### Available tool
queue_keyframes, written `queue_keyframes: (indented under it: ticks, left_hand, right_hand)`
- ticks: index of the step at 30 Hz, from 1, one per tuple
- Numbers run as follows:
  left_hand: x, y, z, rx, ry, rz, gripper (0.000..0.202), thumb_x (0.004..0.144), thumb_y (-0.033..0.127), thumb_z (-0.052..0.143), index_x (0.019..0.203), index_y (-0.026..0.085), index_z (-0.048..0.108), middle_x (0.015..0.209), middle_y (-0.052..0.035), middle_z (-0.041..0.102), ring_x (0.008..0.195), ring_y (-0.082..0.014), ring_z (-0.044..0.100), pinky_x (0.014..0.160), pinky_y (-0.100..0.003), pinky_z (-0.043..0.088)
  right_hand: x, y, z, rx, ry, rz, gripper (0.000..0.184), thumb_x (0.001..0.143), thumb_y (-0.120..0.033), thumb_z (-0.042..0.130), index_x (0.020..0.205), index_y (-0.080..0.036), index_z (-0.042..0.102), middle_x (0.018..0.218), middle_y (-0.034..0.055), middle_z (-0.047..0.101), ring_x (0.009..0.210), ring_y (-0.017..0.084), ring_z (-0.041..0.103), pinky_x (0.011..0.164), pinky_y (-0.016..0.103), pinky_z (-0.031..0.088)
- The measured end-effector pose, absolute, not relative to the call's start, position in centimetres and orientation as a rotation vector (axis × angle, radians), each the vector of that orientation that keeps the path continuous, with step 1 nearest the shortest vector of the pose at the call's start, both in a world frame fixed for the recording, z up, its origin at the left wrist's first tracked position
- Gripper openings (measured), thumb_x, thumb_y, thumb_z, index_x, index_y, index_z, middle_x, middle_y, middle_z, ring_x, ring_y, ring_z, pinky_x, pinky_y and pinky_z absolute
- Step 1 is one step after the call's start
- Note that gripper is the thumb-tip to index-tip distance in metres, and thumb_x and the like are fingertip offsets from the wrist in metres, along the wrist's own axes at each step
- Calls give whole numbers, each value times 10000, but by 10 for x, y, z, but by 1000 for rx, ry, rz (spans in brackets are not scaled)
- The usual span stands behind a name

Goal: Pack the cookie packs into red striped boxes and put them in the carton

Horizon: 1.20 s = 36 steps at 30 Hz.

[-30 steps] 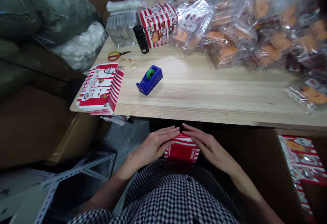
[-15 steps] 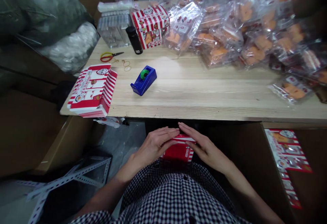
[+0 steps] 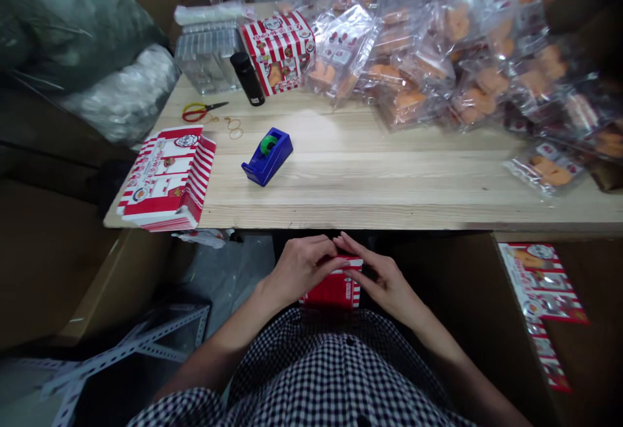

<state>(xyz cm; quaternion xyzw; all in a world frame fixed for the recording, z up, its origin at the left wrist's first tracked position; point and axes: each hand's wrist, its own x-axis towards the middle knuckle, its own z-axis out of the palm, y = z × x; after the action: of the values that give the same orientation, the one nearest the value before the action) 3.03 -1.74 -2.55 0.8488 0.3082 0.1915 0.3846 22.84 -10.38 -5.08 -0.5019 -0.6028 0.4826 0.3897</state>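
Since half a second ago the left hand (image 3: 302, 265) has curled: its fingers, which lay flat across the top of the red box (image 3: 333, 287), now bend and pinch at the box's far upper edge. The right hand (image 3: 382, 278) has drawn in too, its fingertips meeting the left's over that same edge. This reads as a flap being worked at the top of the box, though the flap itself is hidden under the fingers. The box sits in the lap, just below the near edge of the table (image 3: 389, 200), touching the checked shirt (image 3: 331, 375).

Left to right on the table: a stack of flat striped cartons (image 3: 165, 177), scissors (image 3: 199, 111), a blue tape dispenser (image 3: 267, 156), a black bottle (image 3: 247, 78), a made-up striped box (image 3: 278, 50), then bagged orange goods (image 3: 462, 57), cut off at the right edge. The held box's sides and base are covered by hands and shadow.
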Motion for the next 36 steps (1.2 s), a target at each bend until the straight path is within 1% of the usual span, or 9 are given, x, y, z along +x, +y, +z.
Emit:
queue_keyframes:
  ticks: [4, 10, 14, 18, 24, 27, 30, 33, 36]
  left_hand:
    - [36, -14, -31, 1970, 671, 543, 203, 963, 282, 588, 1098, 202, 718, 1065, -64, 745, 970, -161, 705, 851, -296, 572]
    - [35, -16, -33, 1977, 675, 542, 220, 970, 287, 570, 1095, 223, 739, 1047, -66, 758, 963, -179, 715, 856, -322, 586]
    - [33, -15, -31, 2011, 643, 524, 223, 975, 271, 555, 1078, 216, 745, 1038, -76, 754, 974, -184, 710, 858, -331, 588]
    - [27, -11, -22, 2012, 537, 442, 264, 991, 216, 512, 1159, 239, 715, 1162, -74, 729, 1094, -185, 682, 953, -355, 559]
    - [4, -19, -22, 2083, 641, 370, 412, 953, 343, 602, 1349, 231, 586, 1283, -85, 688, 1186, -217, 647, 1051, -414, 508]
    - [-9, -24, -31, 2084, 730, 420, 397, 974, 320, 567, 1356, 216, 581, 1326, -92, 663, 1215, -201, 630, 1043, -376, 519]
    - [-17, -24, -37, 2075, 690, 442, 383, 993, 283, 530, 1368, 221, 571, 1332, -100, 657, 1205, -195, 636, 1024, -366, 532]
    - [-21, -22, -40, 2063, 652, 455, 391, 1002, 256, 508, 1390, 229, 549, 1330, -106, 656, 1191, -195, 639, 1005, -374, 539]
    - [-24, -20, -48, 1961, 700, 511, 387, 980, 269, 557, 1365, 244, 574, 1317, -100, 663, 1211, -203, 624, 1034, -413, 517]
  right_hand:
    - [228, -103, -51, -1299, -1504, 1214, 627, 959, -234, 604, 1512, -398, 358, 1555, -23, 446, 1418, 207, 445, 1202, 466, 340]
    - [229, -101, -50, -1262, -1420, 1319, 591, 951, -258, 613, 1495, -365, 410, 1545, 8, 462, 1399, 241, 472, 1180, 502, 370]
    - [232, -101, -52, -1227, -1405, 1359, 526, 962, -266, 594, 1458, -382, 463, 1538, -10, 469, 1408, 243, 459, 1178, 525, 363]
    - [236, -100, -51, -1173, -1449, 1380, 491, 975, -268, 579, 1440, -394, 483, 1526, -25, 483, 1429, 236, 426, 1197, 543, 314]
    - [249, -106, -54, -1200, -1546, 1327, 403, 1003, -260, 519, 1394, -350, 559, 1531, 15, 472, 1457, 268, 367, 1195, 590, 260]
    - [254, -104, -58, -1184, -1594, 1336, 378, 989, -275, 538, 1356, -340, 604, 1468, 42, 546, 1424, 303, 415, 1153, 611, 326]
    - [249, -95, -57, -1154, -1632, 1339, 353, 970, -281, 568, 1308, -344, 648, 1394, 54, 615, 1345, 317, 522, 1106, 591, 418]
    - [236, -83, -57, -1161, -1697, 1329, 379, 951, -301, 609, 1327, -346, 630, 1433, 50, 584, 1331, 309, 543, 1119, 571, 417]
    - [227, -75, -64, -1141, -1683, 1359, 386, 962, -316, 597, 1347, -346, 608, 1449, 41, 573, 1344, 288, 535, 1138, 575, 394]
